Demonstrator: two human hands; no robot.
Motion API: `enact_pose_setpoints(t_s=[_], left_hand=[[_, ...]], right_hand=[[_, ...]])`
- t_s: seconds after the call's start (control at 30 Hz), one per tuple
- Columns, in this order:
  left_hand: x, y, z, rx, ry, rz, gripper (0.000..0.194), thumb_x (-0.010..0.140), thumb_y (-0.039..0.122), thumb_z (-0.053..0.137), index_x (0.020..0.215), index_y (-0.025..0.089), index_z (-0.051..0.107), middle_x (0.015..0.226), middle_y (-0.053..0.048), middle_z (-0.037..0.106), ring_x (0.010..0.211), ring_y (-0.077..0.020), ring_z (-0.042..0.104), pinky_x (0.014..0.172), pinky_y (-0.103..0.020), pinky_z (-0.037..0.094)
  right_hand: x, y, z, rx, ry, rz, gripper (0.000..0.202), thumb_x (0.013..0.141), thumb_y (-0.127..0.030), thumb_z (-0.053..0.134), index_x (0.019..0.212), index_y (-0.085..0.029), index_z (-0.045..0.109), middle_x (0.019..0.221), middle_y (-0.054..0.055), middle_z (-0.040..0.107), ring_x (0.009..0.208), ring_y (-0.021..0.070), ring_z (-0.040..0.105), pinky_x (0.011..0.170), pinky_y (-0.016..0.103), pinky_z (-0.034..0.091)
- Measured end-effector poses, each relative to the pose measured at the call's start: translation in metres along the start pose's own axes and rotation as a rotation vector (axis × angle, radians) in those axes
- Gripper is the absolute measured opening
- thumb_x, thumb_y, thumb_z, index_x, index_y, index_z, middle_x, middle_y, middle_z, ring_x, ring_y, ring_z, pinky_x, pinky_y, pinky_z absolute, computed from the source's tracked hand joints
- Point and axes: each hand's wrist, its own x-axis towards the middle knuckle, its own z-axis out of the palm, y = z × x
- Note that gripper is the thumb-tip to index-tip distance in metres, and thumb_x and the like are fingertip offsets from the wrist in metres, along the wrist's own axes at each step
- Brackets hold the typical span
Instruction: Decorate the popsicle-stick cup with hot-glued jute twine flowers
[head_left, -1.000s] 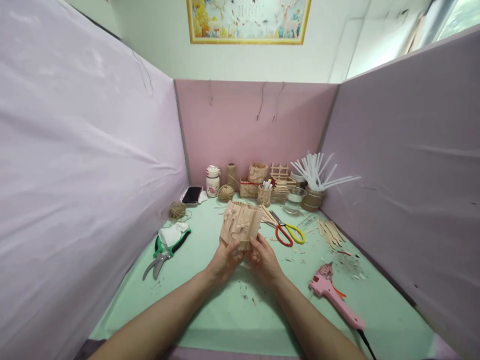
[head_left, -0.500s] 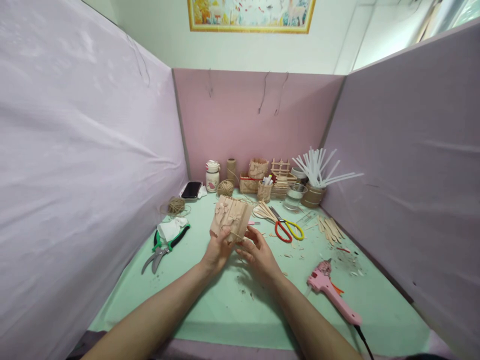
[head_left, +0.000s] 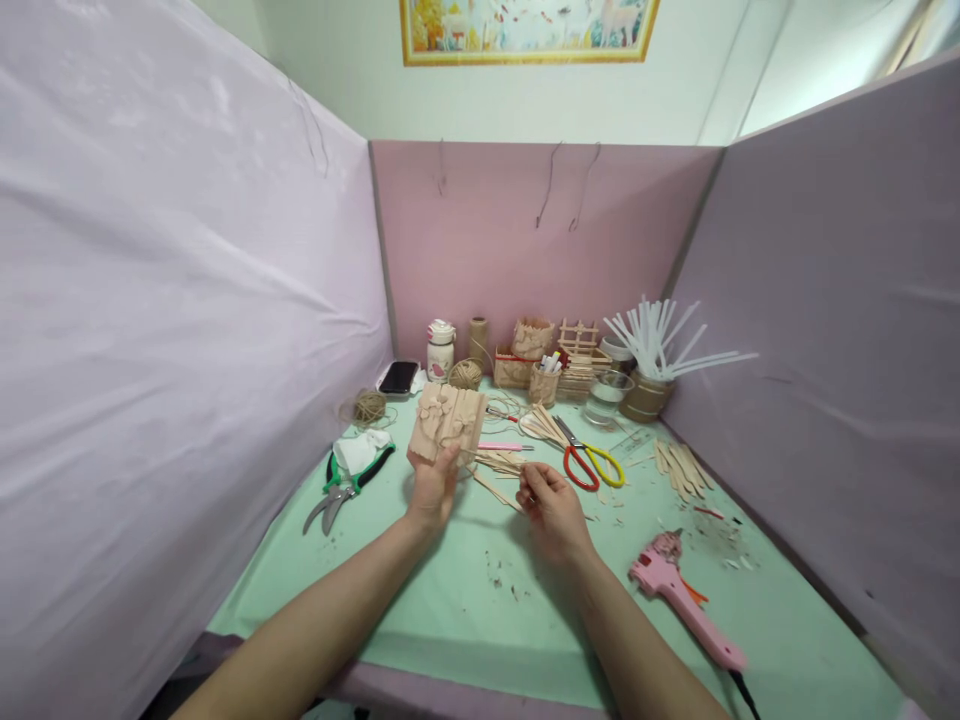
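A wooden-stick piece with raised flower shapes [head_left: 448,420] is tilted up above the table, and my left hand [head_left: 435,486] grips its lower edge. A thin twine [head_left: 487,458] runs from the piece toward my right hand [head_left: 549,500], whose fingertips are pinched together on its end. Behind and below the twine lie thin wooden sticks [head_left: 501,462] and a pink pen-like tool [head_left: 504,446]. Red-and-yellow scissors [head_left: 589,463] rest to the right of my right hand.
Green-handled pruners [head_left: 346,478] lie at left, a pink glue gun [head_left: 686,600] at right. Along the back stand a bottle [head_left: 441,352], wooden boxes, a glass of water [head_left: 606,398] and a pot of white glue sticks [head_left: 646,395]. Flat sticks [head_left: 682,470] lie at right.
My right hand has moved away from the piece to the right, with the twine now stretched between them. The piece has turned a little. The camera view has shifted slightly left.
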Motion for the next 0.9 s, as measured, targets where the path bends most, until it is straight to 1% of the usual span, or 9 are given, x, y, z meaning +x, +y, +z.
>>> enact_pose_setpoints(t_s=[0.17,0.37,0.43,0.53,0.67,0.73,0.8,0.83,0.9], left_hand=[[-0.001,0.001,0.001,-0.011,-0.006,-0.023,0.079,0.072,0.026,0.079,0.139,0.039,0.038,0.146,0.001,0.053,0.136,-0.0225,0.048,0.107,-0.040,0.043],[-0.006,0.009,0.009,-0.014,-0.082,-0.039,0.086,0.072,0.028,0.080,0.144,0.034,0.035,0.145,-0.005,0.054,0.137,-0.0279,0.046,0.104,-0.044,0.045],[-0.008,0.011,0.011,-0.020,-0.124,-0.047,0.086,0.071,0.029,0.080,0.145,0.034,0.036,0.147,-0.005,0.052,0.137,-0.0282,0.045,0.106,-0.045,0.044],[-0.010,0.012,0.010,-0.037,-0.198,-0.119,0.083,0.071,0.032,0.080,0.144,0.034,0.040,0.149,-0.004,0.049,0.140,-0.0284,0.042,0.111,-0.045,0.039],[-0.012,0.010,0.008,-0.064,-0.321,-0.214,0.085,0.070,0.037,0.081,0.145,0.030,0.041,0.150,-0.007,0.048,0.142,-0.0302,0.038,0.115,-0.045,0.034],[-0.012,0.008,0.007,-0.067,-0.353,-0.217,0.088,0.069,0.038,0.082,0.146,0.032,0.039,0.151,-0.007,0.046,0.142,-0.0310,0.039,0.114,-0.047,0.034],[-0.012,0.007,0.007,-0.070,-0.356,-0.203,0.093,0.066,0.040,0.084,0.146,0.036,0.036,0.153,-0.006,0.044,0.142,-0.0308,0.038,0.113,-0.047,0.035],[-0.012,0.007,0.007,-0.075,-0.362,-0.194,0.096,0.065,0.041,0.085,0.146,0.037,0.035,0.153,-0.006,0.044,0.142,-0.0306,0.038,0.113,-0.047,0.035],[-0.013,0.006,0.009,-0.090,-0.385,-0.171,0.101,0.062,0.043,0.087,0.147,0.036,0.033,0.153,-0.007,0.044,0.142,-0.0302,0.038,0.113,-0.046,0.034]], right_hand=[[0.007,-0.003,-0.007,0.105,0.050,0.006,0.033,0.058,-0.037,0.090,0.073,-0.019,0.067,0.064,-0.004,0.055,0.054,0.0065,0.047,0.049,0.019,0.043],[0.014,-0.003,-0.015,0.185,0.058,0.012,0.027,0.063,-0.031,0.087,0.075,-0.019,0.066,0.068,-0.003,0.057,0.055,0.0069,0.048,0.050,0.020,0.046],[0.014,-0.002,-0.016,0.194,0.059,0.011,0.028,0.063,-0.031,0.087,0.075,-0.020,0.064,0.068,-0.004,0.057,0.055,0.0068,0.049,0.051,0.020,0.047],[0.015,-0.001,-0.017,0.188,0.074,0.029,0.027,0.064,-0.031,0.087,0.075,-0.020,0.064,0.066,-0.004,0.057,0.054,0.0072,0.049,0.050,0.020,0.047],[0.016,0.001,-0.018,0.123,0.119,0.107,0.023,0.065,-0.027,0.084,0.077,-0.021,0.065,0.069,-0.003,0.061,0.057,0.0092,0.053,0.050,0.021,0.047],[0.015,0.001,-0.017,0.087,0.222,0.113,0.019,0.070,-0.031,0.079,0.080,-0.022,0.066,0.077,-0.001,0.065,0.067,0.0118,0.060,0.055,0.022,0.048],[0.013,0.001,-0.016,0.014,0.324,0.013,0.019,0.077,-0.038,0.072,0.090,-0.024,0.068,0.097,0.001,0.069,0.090,0.0149,0.064,0.067,0.023,0.051],[0.012,0.001,-0.015,-0.043,0.332,-0.070,0.023,0.079,-0.041,0.069,0.097,-0.026,0.068,0.109,0.001,0.069,0.103,0.0163,0.062,0.076,0.025,0.051],[0.008,0.002,-0.013,-0.154,0.239,-0.219,0.037,0.080,-0.042,0.070,0.114,-0.028,0.065,0.129,0.002,0.062,0.123,0.0189,0.054,0.094,0.029,0.047]])
